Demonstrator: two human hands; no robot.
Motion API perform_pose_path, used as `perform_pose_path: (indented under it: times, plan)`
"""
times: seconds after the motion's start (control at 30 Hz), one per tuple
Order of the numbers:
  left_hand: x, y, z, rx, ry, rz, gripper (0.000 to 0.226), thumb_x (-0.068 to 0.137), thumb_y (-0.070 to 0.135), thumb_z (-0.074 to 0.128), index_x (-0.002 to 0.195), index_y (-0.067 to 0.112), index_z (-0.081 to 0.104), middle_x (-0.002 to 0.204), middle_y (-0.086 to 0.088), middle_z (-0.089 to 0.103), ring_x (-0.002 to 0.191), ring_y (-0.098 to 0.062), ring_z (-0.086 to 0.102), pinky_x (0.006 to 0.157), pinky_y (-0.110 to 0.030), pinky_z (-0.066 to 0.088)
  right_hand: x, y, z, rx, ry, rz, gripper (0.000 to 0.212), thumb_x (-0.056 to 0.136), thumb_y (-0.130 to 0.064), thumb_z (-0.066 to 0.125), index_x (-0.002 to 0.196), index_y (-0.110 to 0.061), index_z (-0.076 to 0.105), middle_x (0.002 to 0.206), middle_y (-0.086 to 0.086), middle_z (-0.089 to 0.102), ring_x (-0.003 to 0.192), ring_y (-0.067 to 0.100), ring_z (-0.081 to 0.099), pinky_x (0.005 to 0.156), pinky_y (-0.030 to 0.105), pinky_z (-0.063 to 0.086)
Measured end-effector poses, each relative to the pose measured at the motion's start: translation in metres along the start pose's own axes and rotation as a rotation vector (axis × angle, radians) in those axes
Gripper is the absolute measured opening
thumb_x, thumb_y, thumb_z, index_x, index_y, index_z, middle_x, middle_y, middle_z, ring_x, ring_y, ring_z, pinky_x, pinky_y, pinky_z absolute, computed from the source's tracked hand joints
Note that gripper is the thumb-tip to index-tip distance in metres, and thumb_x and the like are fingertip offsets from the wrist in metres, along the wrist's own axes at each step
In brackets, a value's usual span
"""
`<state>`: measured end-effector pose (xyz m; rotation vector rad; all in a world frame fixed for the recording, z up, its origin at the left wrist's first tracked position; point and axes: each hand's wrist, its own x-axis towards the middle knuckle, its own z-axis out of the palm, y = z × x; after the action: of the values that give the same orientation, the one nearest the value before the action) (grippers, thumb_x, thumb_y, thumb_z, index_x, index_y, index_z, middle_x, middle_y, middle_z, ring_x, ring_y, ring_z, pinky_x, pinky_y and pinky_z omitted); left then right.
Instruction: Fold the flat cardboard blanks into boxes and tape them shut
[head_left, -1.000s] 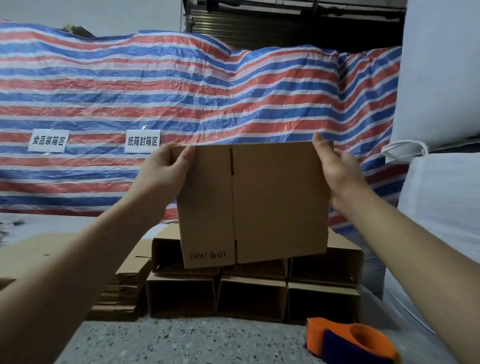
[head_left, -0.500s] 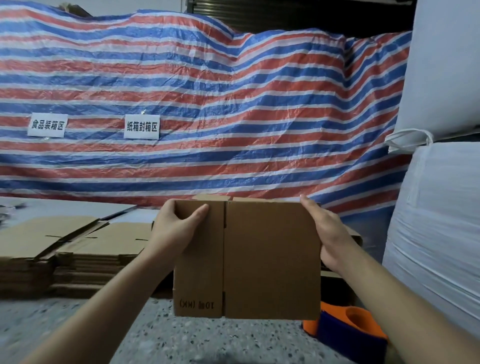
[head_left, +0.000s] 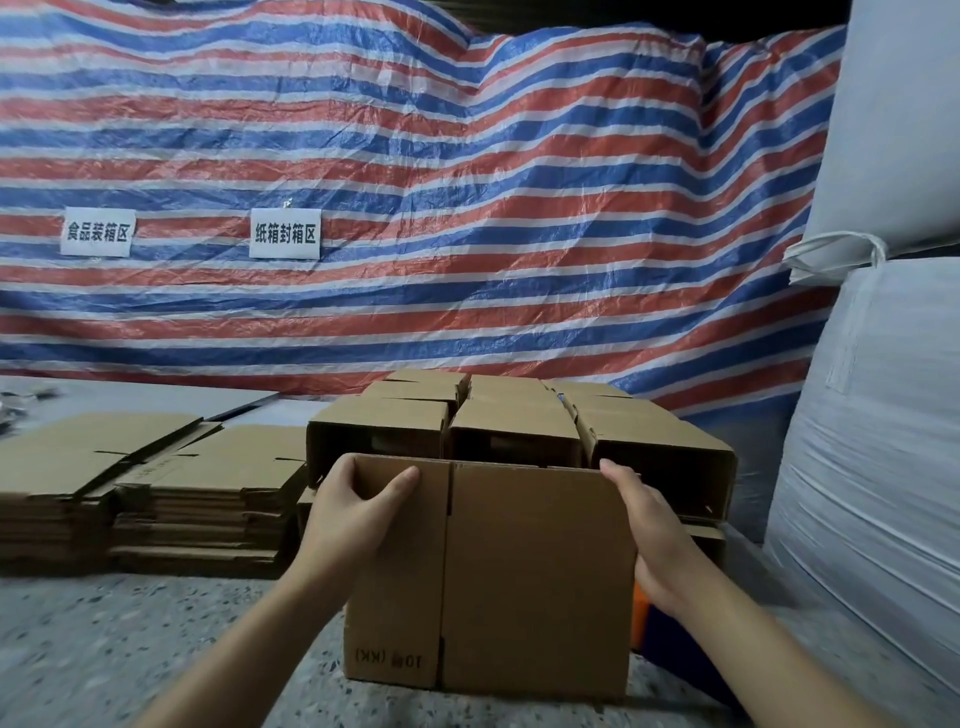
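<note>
I hold a brown cardboard box (head_left: 524, 577) upright in front of me, its flaps facing me with a slit down the middle and upside-down print at the lower left. My left hand (head_left: 353, 514) grips its upper left corner, thumb across the front face. My right hand (head_left: 649, 535) clasps the right edge, fingers hidden behind the box. Beyond it stand several folded boxes (head_left: 519, 431) in stacked rows with open ends toward me. Two stacks of flat cardboard blanks (head_left: 156, 488) lie on the left. An orange and blue tape dispenser (head_left: 649, 629) peeks out at the box's right, mostly hidden.
A red, white and blue striped tarp (head_left: 415, 208) with two white labels hangs across the back. Large white bulk sacks (head_left: 878, 415) rise along the right side. The speckled grey floor (head_left: 104, 639) spreads in front of the stacks.
The box came down from chest height toward the floor and closer to me. Both hands kept the same hold. The view tilted so the folded boxes show behind it.
</note>
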<state>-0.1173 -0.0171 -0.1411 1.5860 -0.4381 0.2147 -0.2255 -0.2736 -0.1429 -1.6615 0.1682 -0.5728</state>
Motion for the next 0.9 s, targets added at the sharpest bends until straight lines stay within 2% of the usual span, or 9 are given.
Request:
perform_pose_path:
  times: [0.1, 0.23, 0.33, 0.47, 0.57, 0.63, 0.73, 0.83, 0.9]
  plan:
    - [0.001, 0.001, -0.001, 0.044, 0.018, -0.023, 0.035, 0.084, 0.042, 0.071, 0.108, 0.023, 0.055, 0.102, 0.0, 0.062, 0.095, -0.016, 0.06, 0.071, -0.031, 0.051, 0.002, -0.003, -0.008, 0.127, -0.064, 0.036, 0.069, 0.093, -0.072, 0.039, 0.101, -0.016, 0.079, 0.102, 0.014, 0.075, 0.098, 0.025, 0.074, 0.077, 0.034, 0.055]
    - [0.001, 0.003, -0.002, 0.046, 0.007, -0.069, 0.042, 0.084, 0.045, 0.07, 0.116, 0.027, 0.052, 0.106, 0.004, 0.06, 0.097, -0.015, 0.059, 0.078, -0.037, 0.054, 0.009, -0.016, -0.019, 0.297, -0.193, 0.175, 0.078, 0.094, -0.07, 0.037, 0.116, -0.005, 0.074, 0.104, 0.018, 0.072, 0.093, 0.025, 0.071, 0.079, 0.037, 0.057]
    - [-0.001, 0.004, 0.002, -0.051, 0.03, -0.095, 0.049, 0.083, 0.041, 0.073, 0.122, 0.027, 0.048, 0.11, 0.002, 0.058, 0.103, -0.018, 0.058, 0.088, -0.043, 0.053, 0.012, -0.027, -0.02, 0.293, -0.29, 0.234, 0.063, 0.091, -0.059, 0.053, 0.116, -0.004, 0.074, 0.103, 0.016, 0.073, 0.09, 0.025, 0.072, 0.074, 0.036, 0.058]
    - [-0.007, 0.005, 0.012, -0.096, 0.085, -0.087, 0.057, 0.079, 0.055, 0.071, 0.121, 0.028, 0.045, 0.109, 0.004, 0.056, 0.099, -0.012, 0.055, 0.075, -0.03, 0.048, 0.01, -0.026, -0.019, 0.263, -0.344, 0.229, 0.044, 0.079, -0.046, 0.068, 0.102, -0.009, 0.076, 0.091, 0.01, 0.071, 0.081, 0.021, 0.07, 0.069, 0.035, 0.057]
    - [-0.006, 0.005, 0.024, -0.09, 0.128, -0.095, 0.06, 0.077, 0.064, 0.067, 0.119, 0.031, 0.04, 0.107, 0.008, 0.049, 0.096, -0.01, 0.051, 0.073, -0.03, 0.043, 0.006, -0.025, -0.02, 0.246, -0.329, 0.227, 0.04, 0.08, -0.044, 0.067, 0.1, -0.011, 0.076, 0.091, 0.01, 0.068, 0.081, 0.021, 0.067, 0.073, 0.036, 0.056]
    - [-0.003, 0.004, 0.029, -0.089, 0.126, -0.112, 0.056, 0.081, 0.06, 0.066, 0.12, 0.033, 0.037, 0.105, 0.01, 0.045, 0.094, -0.009, 0.049, 0.074, -0.031, 0.041, 0.002, -0.026, -0.02, 0.25, -0.325, 0.221, 0.036, 0.083, -0.042, 0.064, 0.097, -0.011, 0.075, 0.089, 0.01, 0.067, 0.08, 0.02, 0.067, 0.072, 0.035, 0.056]
    - [0.004, 0.005, 0.032, -0.135, 0.023, -0.157, 0.038, 0.091, 0.049, 0.057, 0.121, 0.029, 0.044, 0.102, 0.004, 0.053, 0.091, -0.013, 0.051, 0.068, -0.031, 0.041, -0.002, -0.032, -0.015, 0.215, -0.256, 0.176, 0.038, 0.089, -0.042, 0.058, 0.1, -0.009, 0.074, 0.087, 0.009, 0.068, 0.077, 0.018, 0.068, 0.066, 0.034, 0.056]
    - [0.019, 0.021, 0.035, -0.215, -0.103, -0.203, 0.019, 0.096, 0.033, 0.048, 0.107, 0.019, 0.055, 0.096, -0.004, 0.057, 0.102, -0.026, 0.056, 0.091, -0.045, 0.046, -0.007, -0.036, 0.001, 0.205, -0.075, 0.112, 0.043, 0.098, -0.042, 0.048, 0.101, -0.008, 0.074, 0.086, 0.01, 0.069, 0.073, 0.018, 0.069, 0.06, 0.033, 0.055]
    - [0.022, 0.027, 0.028, -0.262, -0.245, -0.239, 0.017, 0.097, 0.028, 0.048, 0.101, 0.013, 0.056, 0.086, -0.009, 0.06, 0.105, -0.035, 0.061, 0.09, -0.044, 0.047, -0.01, -0.036, 0.013, 0.192, 0.043, 0.072, 0.043, 0.102, -0.043, 0.042, 0.103, -0.014, 0.073, 0.09, 0.009, 0.072, 0.078, 0.019, 0.072, 0.059, 0.032, 0.055]
